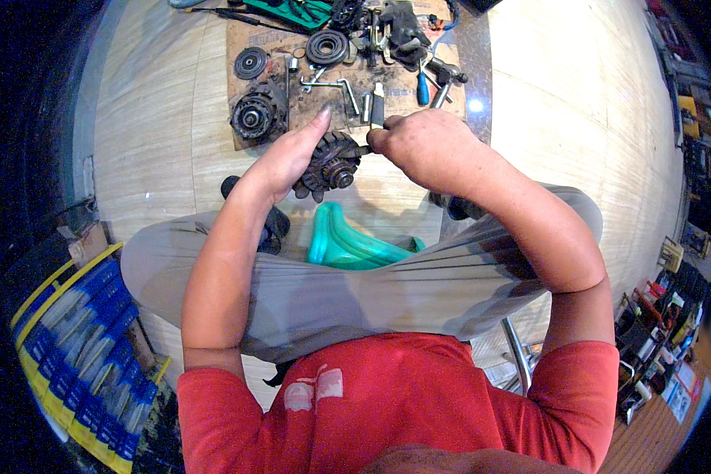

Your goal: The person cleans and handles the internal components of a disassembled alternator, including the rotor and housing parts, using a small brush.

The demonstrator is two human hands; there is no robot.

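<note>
My left hand (292, 158) grips a dark, greasy, finned metal rotor-like part (332, 164) with a round hub and shaft end, its thumb raised along the upper left side. My right hand (419, 146) is closed at the part's upper right, its fingers on something dark I cannot make out at the rim. Just beyond sits a stained cardboard sheet (257, 31) bearing a larger dark housing (253, 117), two black pulley-like discs (326, 47), an L-shaped wrench (332, 84), a white-and-black tube-like item (378, 103) and a blue-handled tool (423, 88).
A green curved plastic piece (347, 241) lies on the floor between my bent legs. A green tool case (276, 12) is at the back. A blue-and-yellow rack (79, 340) stands at left; a shelf of mixed tools (652, 340) is at right.
</note>
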